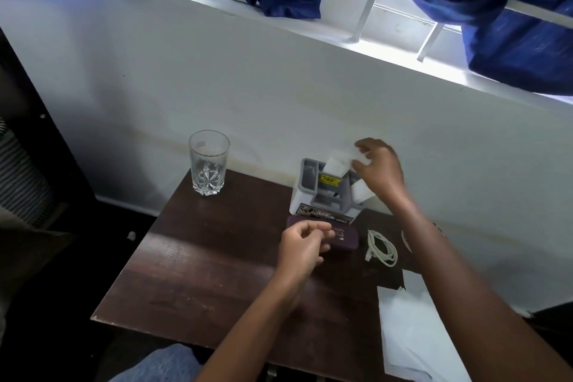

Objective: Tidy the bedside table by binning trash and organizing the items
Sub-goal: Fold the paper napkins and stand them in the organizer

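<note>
Right hand (376, 164): pinches a white paper (336, 164) that stands in the grey organizer (322, 195), at the back of the bench (201, 257).
Left hand (305, 242): loosely curled, holds nothing, over the purple case (345, 236).
Glass (208, 161): upright, back left corner.
Cable (383, 246): coiled, just right of the case.

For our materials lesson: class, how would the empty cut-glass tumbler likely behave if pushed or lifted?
The tumbler looks rigid and probably breakable, being clear cut glass. Tall and narrow, it may tip if pushed near the rim. Its thick faceted base suggests some weight.
</note>
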### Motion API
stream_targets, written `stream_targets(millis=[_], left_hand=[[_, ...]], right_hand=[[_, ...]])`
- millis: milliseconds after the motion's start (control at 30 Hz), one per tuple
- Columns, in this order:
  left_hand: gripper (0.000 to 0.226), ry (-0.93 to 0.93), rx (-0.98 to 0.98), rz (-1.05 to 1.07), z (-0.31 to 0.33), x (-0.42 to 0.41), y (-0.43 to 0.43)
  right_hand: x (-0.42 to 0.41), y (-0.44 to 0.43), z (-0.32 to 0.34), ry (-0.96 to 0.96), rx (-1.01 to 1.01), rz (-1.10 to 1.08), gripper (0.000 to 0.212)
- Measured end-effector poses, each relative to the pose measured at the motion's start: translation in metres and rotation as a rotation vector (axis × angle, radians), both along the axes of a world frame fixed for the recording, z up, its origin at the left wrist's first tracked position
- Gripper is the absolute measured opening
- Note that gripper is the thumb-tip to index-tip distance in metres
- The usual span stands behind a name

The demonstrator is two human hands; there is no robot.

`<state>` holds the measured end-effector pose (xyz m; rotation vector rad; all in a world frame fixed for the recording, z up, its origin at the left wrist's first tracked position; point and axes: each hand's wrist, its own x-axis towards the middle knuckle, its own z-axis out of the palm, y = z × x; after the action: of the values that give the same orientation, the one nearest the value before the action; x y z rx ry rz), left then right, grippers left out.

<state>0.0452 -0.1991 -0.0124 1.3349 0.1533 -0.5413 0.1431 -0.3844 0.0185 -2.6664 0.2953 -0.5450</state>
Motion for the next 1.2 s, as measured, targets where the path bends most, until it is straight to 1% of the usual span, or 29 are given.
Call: stream_targets(millis=[67, 167, 233, 333, 367, 433, 567, 667, 767, 833, 900, 967, 1000, 1067, 1133, 1200], left_hand=[[0.025, -0.003, 0.006, -0.003, 0.000, 0.000, -0.003], [0.026, -0.003, 0.021, -0.030, 0.000, -0.005, -0.010], [0.027, 0.001, 0.028, -0.056, 0.000, -0.009, -0.017], [0.027, 0.008, 0.047, -0.099, 0.000, -0.017, -0.027], [0.027, 0.008, 0.057, -0.113, 0.000, -0.020, -0.031], [0.025, -0.001, 0.086, -0.143, -0.002, -0.026, -0.037], [0.025, -0.041, 0.153, -0.182, -0.008, -0.035, -0.048], [0.025, -0.051, 0.190, -0.195, -0.015, -0.040, -0.061], [0.027, -0.041, 0.220, -0.219, -0.026, -0.046, -0.073], [0.028, -0.031, 0.225, -0.237, -0.031, -0.049, -0.081], [0.028, -0.025, 0.217, -0.238, -0.035, -0.049, -0.086], [0.028, -0.025, 0.205, -0.233, -0.036, -0.048, -0.089], [0.028, -0.028, 0.201, -0.233, -0.037, -0.048, -0.089], [0.028, -0.036, 0.202, -0.237, -0.036, -0.048, -0.089], [0.027, -0.050, 0.217, -0.243, -0.035, -0.047, -0.087], [0.026, -0.062, 0.231, -0.249, -0.034, -0.046, -0.084]], right_hand=[[-0.027, -0.007, 0.009, -0.086, 0.183, -0.070, 0.022], [-0.084, -0.021, 0.011, -0.147, 0.494, -0.152, 0.010], [-0.123, -0.033, 0.004, -0.156, 0.665, -0.241, 0.008], [-0.168, -0.060, -0.014, -0.155, 0.821, -0.406, 0.015], [-0.179, -0.070, -0.021, -0.141, 0.837, -0.465, 0.017], [-0.197, -0.090, -0.040, -0.102, 0.805, -0.578, 0.016], [-0.219, -0.121, -0.078, 0.035, 0.627, -0.709, 0.010], [-0.219, -0.129, -0.088, 0.171, 0.455, -0.629, 0.013], [-0.210, -0.134, -0.101, 0.192, 0.332, -0.535, 0.008], [-0.209, -0.135, -0.112, 0.252, 0.243, -0.526, 0.013], [-0.207, -0.132, -0.119, 0.269, 0.199, -0.520, 0.009], [-0.205, -0.129, -0.116, 0.237, 0.218, -0.520, 0.004], [-0.203, -0.129, -0.112, 0.212, 0.250, -0.523, 0.007], [-0.200, -0.129, -0.101, 0.136, 0.388, -0.527, 0.017], [-0.196, -0.125, -0.089, 0.040, 0.528, -0.511, 0.019], [-0.194, -0.116, -0.079, -0.044, 0.604, -0.480, 0.022]])
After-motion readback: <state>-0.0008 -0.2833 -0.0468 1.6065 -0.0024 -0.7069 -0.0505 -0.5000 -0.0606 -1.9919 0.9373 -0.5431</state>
